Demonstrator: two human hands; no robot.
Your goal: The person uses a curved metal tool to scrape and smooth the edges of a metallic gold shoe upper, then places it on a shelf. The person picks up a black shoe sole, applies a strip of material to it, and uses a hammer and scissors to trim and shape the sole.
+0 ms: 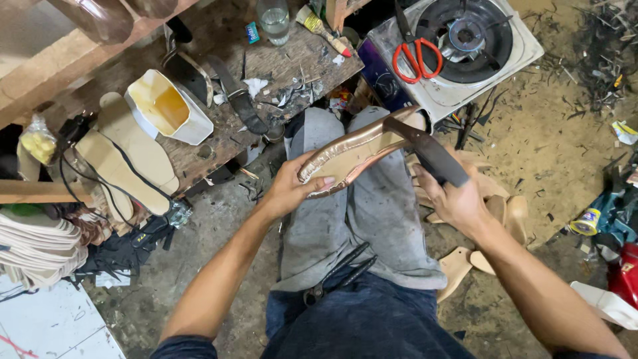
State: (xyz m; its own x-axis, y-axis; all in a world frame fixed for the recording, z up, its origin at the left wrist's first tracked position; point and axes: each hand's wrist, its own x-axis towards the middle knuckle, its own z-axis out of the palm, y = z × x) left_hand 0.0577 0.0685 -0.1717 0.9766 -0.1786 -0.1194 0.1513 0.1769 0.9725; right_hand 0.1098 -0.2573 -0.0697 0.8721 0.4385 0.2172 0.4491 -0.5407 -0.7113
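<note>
Hands point(292, 189) point(452, 199) grip sole point(345, 156) above lap.

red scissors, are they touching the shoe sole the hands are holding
Apart. The head view shows the red scissors lying on the stove top, with a stretch of stove between them and the copper-edged shoe sole held in the left hand and right hand.

Cluttered wooden bench point(312, 56): insoles point(129, 156), glue tub point(166, 106).

- Shoe sole point(352, 154): glossy, coppery metallic covering.
- Strap point(425, 151): dark, matt, leather-like.
- Workbench point(292, 63): rough, worn wood.
- Scissors point(415, 50): metal blades, red plastic handles.
- Apron point(379, 219): grey cloth.
</note>
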